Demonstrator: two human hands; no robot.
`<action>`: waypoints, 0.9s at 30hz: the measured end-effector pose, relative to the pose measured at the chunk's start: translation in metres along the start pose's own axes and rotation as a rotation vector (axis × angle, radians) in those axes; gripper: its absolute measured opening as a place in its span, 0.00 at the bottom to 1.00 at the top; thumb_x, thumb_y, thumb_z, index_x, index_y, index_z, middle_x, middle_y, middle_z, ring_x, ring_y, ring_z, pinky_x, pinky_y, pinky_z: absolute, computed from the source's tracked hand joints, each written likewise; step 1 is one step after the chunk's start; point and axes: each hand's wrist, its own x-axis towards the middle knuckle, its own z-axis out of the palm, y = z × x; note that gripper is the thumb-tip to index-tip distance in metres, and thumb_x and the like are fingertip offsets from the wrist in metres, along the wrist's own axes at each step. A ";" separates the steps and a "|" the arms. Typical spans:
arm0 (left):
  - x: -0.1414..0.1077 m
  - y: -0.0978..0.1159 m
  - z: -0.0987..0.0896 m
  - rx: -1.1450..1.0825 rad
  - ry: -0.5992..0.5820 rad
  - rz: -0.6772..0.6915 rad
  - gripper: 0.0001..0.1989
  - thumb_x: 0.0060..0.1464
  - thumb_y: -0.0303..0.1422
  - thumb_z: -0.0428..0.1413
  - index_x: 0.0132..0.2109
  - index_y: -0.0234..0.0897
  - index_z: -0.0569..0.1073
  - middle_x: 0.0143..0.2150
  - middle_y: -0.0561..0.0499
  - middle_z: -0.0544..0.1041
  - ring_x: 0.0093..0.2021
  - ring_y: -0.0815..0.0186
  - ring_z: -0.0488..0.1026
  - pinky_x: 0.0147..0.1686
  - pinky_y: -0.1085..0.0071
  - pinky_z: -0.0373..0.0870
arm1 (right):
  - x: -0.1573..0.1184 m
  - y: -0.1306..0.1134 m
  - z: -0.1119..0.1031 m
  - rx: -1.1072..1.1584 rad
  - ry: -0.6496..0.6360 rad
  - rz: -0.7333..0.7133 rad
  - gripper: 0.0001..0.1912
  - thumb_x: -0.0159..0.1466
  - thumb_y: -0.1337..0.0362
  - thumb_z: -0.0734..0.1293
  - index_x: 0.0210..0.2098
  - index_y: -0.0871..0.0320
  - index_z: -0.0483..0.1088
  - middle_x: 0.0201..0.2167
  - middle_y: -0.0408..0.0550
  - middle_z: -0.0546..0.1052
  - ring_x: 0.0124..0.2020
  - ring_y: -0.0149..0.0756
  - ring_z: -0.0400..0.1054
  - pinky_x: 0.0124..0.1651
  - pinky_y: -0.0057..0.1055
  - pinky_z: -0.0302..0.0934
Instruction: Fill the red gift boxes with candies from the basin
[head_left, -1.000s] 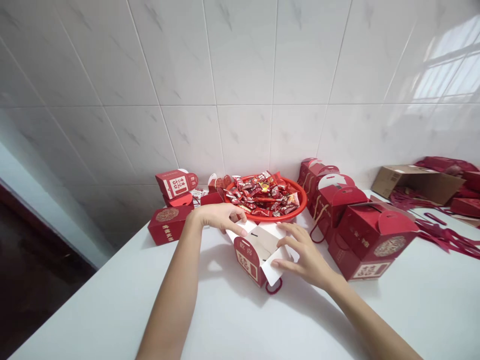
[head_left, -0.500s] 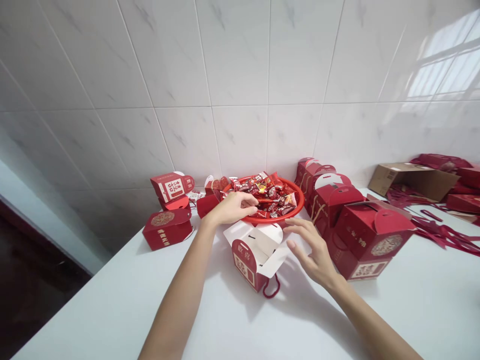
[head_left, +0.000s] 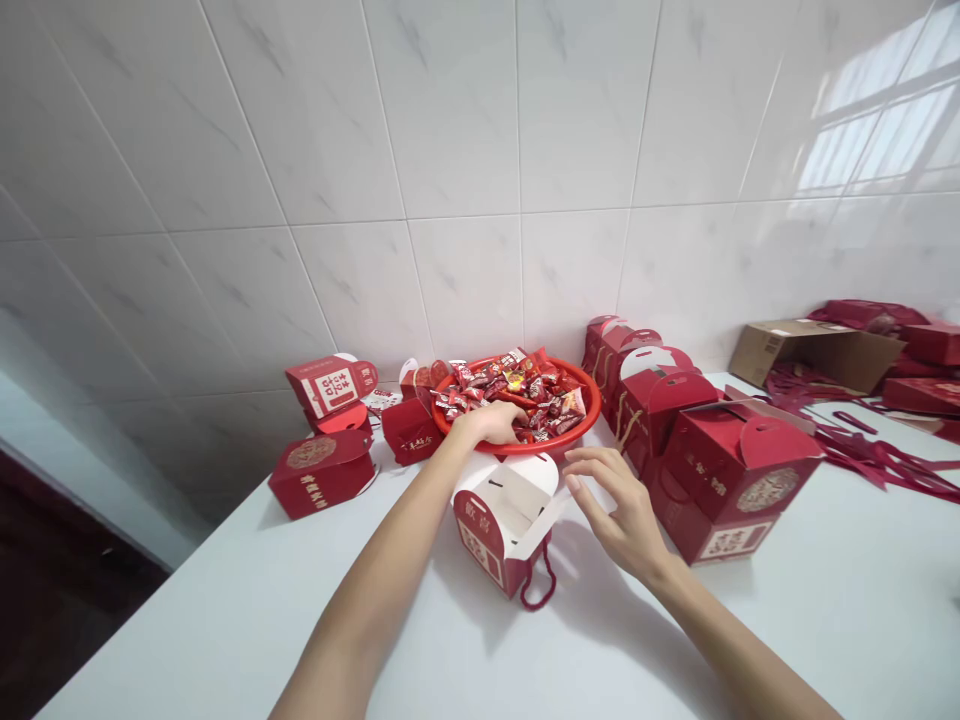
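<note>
A red plastic basin [head_left: 594, 408] full of wrapped candies [head_left: 551, 392] stands against the wall. My left hand [head_left: 496, 422] reaches over its near rim into the candies; its fingertips are buried among them, so their grip is hidden. In front of the basin stands a red paper gift box [head_left: 480, 535], its lid flaps spread and its white inside showing. A dark red cord handle [head_left: 541, 600] hangs from its right side. Just right of the box, my right hand [head_left: 615, 510] hovers near a white flap, fingers apart and holding nothing.
Closed red gift boxes [head_left: 739, 470] line up on the right, some stacked. More red boxes [head_left: 324, 470] sit at the left. Farther right are an opened cardboard carton [head_left: 780, 345] and dark red ribbons [head_left: 877, 450]. The white table [head_left: 225, 620] meets a tiled wall.
My left hand has lowered from above the basin's near side into the candies. My right hand stays open beside the box. The view has shifted slightly.
</note>
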 end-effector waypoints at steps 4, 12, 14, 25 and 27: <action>-0.003 -0.005 0.007 -0.140 0.064 0.081 0.17 0.33 0.25 0.65 0.37 0.39 0.82 0.46 0.46 0.83 0.49 0.51 0.77 0.47 0.67 0.71 | 0.000 0.003 0.000 -0.015 0.016 -0.007 0.05 0.68 0.68 0.64 0.37 0.54 0.72 0.41 0.50 0.78 0.44 0.41 0.72 0.48 0.38 0.65; -0.009 -0.016 0.011 -0.573 0.273 0.125 0.19 0.39 0.38 0.69 0.39 0.33 0.78 0.38 0.46 0.83 0.37 0.58 0.78 0.40 0.64 0.74 | 0.003 0.012 0.004 0.079 0.027 0.115 0.06 0.67 0.64 0.65 0.36 0.53 0.74 0.40 0.50 0.80 0.44 0.43 0.72 0.49 0.41 0.65; -0.011 -0.016 0.011 -0.663 0.318 0.108 0.22 0.39 0.41 0.69 0.40 0.33 0.77 0.38 0.45 0.82 0.36 0.58 0.78 0.36 0.64 0.74 | 0.011 0.017 0.006 0.129 0.050 0.198 0.06 0.66 0.62 0.65 0.36 0.54 0.74 0.39 0.50 0.80 0.44 0.44 0.72 0.49 0.42 0.65; -0.018 -0.009 0.011 -0.915 0.407 0.096 0.27 0.31 0.37 0.74 0.39 0.34 0.74 0.35 0.47 0.82 0.36 0.57 0.79 0.38 0.62 0.75 | 0.099 0.062 0.047 0.394 -0.141 0.491 0.24 0.49 0.54 0.77 0.42 0.56 0.72 0.35 0.47 0.79 0.36 0.38 0.74 0.40 0.36 0.69; -0.019 -0.009 0.011 -0.947 0.399 0.105 0.26 0.31 0.36 0.73 0.39 0.34 0.74 0.34 0.47 0.82 0.37 0.56 0.79 0.39 0.61 0.76 | 0.110 0.066 0.055 0.477 -0.238 0.543 0.27 0.43 0.54 0.81 0.39 0.56 0.73 0.28 0.43 0.79 0.29 0.36 0.73 0.32 0.33 0.69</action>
